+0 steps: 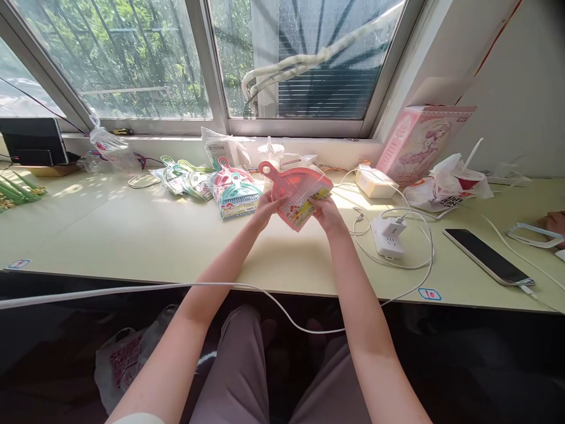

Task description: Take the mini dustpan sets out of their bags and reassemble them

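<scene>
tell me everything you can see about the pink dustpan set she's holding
The pink dustpan set looks like glossy plastic: a flat ribbed pan with a short handle ending in a round hanging hole, pointing up and left. A colourful printed card lies across its lower front. It is held tilted just above the table, the left hand gripping its left edge and the right hand its lower right.
</scene>
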The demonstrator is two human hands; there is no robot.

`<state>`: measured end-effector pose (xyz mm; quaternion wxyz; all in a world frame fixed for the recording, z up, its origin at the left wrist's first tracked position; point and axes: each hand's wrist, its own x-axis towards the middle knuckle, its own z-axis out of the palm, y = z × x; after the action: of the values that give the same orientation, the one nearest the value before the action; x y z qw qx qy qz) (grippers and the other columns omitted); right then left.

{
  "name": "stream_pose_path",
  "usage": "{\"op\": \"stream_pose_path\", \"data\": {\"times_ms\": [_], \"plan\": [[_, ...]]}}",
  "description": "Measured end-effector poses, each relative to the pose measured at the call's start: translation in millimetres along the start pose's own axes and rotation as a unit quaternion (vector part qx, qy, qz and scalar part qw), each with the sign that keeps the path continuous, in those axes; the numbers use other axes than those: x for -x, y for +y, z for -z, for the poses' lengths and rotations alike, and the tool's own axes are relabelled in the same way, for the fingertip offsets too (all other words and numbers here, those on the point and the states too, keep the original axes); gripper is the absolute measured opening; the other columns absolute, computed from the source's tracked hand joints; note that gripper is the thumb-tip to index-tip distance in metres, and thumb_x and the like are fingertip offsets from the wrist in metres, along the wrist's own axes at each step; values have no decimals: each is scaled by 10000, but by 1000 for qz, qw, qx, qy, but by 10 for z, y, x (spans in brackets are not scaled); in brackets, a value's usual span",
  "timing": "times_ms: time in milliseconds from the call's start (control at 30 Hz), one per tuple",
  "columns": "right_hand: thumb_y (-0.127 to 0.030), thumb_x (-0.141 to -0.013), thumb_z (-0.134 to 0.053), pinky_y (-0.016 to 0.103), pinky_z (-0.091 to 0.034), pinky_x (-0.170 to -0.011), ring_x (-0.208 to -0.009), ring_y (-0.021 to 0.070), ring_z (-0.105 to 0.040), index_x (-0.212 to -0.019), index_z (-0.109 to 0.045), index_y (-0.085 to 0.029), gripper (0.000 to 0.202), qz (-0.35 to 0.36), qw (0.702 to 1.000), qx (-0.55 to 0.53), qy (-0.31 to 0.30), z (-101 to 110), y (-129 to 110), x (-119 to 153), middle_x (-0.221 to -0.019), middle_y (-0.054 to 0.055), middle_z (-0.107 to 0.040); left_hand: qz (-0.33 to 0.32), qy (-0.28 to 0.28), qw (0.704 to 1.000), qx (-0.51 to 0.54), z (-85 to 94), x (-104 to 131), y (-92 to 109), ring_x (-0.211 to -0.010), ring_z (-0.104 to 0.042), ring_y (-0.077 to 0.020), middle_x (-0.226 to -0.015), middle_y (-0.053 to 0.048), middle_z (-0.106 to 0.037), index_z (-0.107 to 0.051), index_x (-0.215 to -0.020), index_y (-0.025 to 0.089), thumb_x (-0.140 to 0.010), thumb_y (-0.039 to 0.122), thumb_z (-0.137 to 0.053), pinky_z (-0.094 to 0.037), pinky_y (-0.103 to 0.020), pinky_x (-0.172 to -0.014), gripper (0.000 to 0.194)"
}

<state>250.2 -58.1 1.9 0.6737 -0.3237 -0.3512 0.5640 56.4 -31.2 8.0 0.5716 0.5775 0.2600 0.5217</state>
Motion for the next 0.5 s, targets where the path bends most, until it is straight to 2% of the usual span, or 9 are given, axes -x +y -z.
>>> {"op": "stream_pose_path", "data": {"times_ms": [167, 333, 500], "plan": [[-127, -496, -861, 358, -575, -759, -822, 198, -670, -855, -633, -200, 432, 18, 996, 2, 91, 1, 70, -44, -830, -4, -722, 4, -3, 1000, -10, -37, 15, 8, -1029, -672, -331, -1003, -85, -742, -716, -1043, 162, -573, 371, -895, -523, -455, -910, 545], [-97, -445, -839, 364, -562, -756, -838, 206, -666, -890, -653, -197, 492, 9, 996, 50, 74, 40, 106, -65, -842, -8, -721, 6, -15, 1000, 3, -68, 42, 60, -1102, -649, -355, -1062, -103, -735, -706, -1069, 164, -509, 275, -922, -495, -504, -990, 611], [-91, -432, -806, 319, -555, -695, -828, 195, -652, -850, -636, -197, 464, 17, 995, 45, 90, 44, 112, -58, -833, -10, -710, 4, -37, 999, 22, -129, 78, 88, -1199, -600, -365, -1148, -94, -713, -647, -1188, 203, -481, 187, -921, -468, -518, -1045, 758]]}}
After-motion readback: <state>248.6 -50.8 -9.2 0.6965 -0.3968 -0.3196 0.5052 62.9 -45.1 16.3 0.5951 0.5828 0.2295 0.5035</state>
